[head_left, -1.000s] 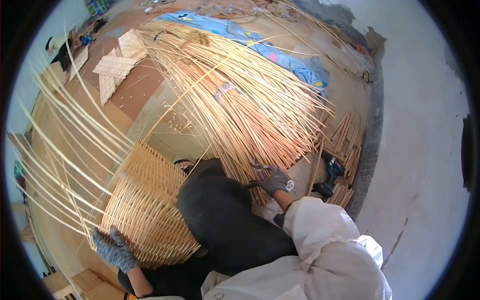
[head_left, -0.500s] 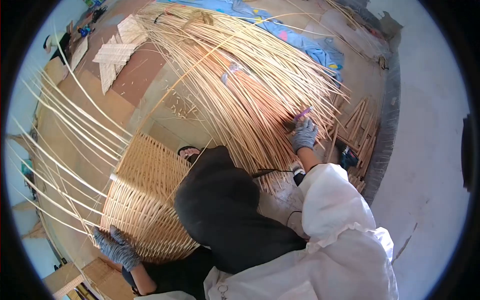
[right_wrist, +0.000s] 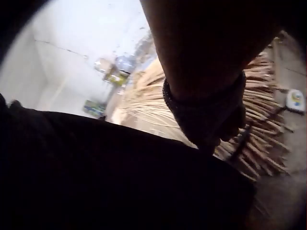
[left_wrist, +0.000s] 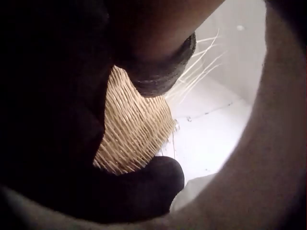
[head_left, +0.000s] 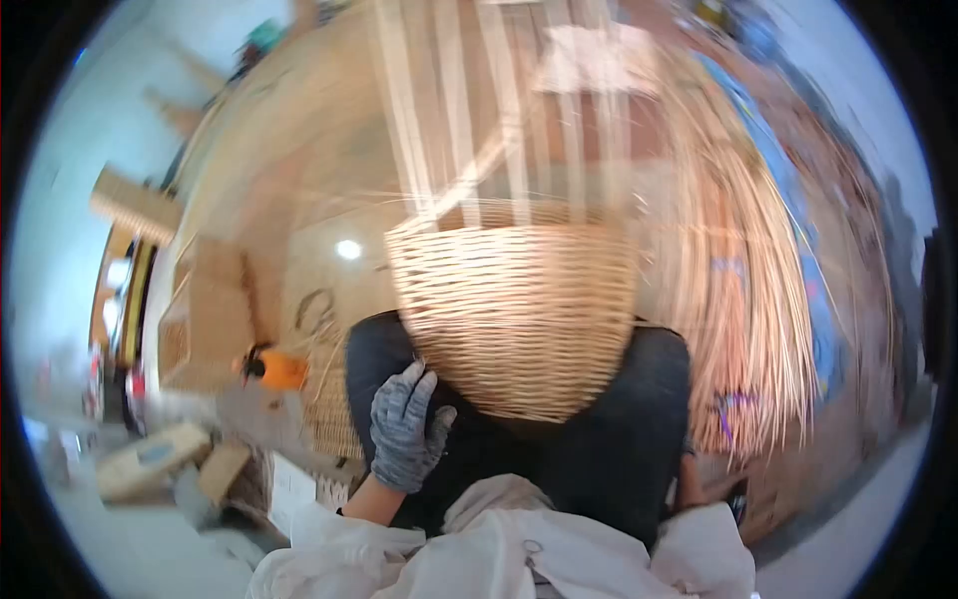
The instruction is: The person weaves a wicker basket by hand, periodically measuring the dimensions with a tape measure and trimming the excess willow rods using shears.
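A half-woven basket [head_left: 514, 319] rests upright on the lap between the black-trousered knees, its long pale stakes rising blurred from the far rim. My left hand [head_left: 407, 427], in a grey striped glove, lies over the left thigh beside the basket's lower left edge, fingers loosely bent around nothing. My right hand [right_wrist: 208, 115] is hidden behind the right knee in the head view. In the right wrist view it is down by the rod ends, its fingers overlapping a dark slender tool [right_wrist: 243, 143]; I cannot tell whether it grips this.
A big bundle of rods [head_left: 763, 299] lies along the right, with a purple-handled tool [head_left: 723, 411] on its near end. A white tape measure [right_wrist: 295, 100] is near the rod ends. At left are a wooden box [head_left: 215, 319] and an orange-and-black tool [head_left: 274, 369].
The head view has swung left. The basket now stands centred on the lap, and my left hand has come off its edge. My right hand has dropped from the purple-handled tool to beside the knee.
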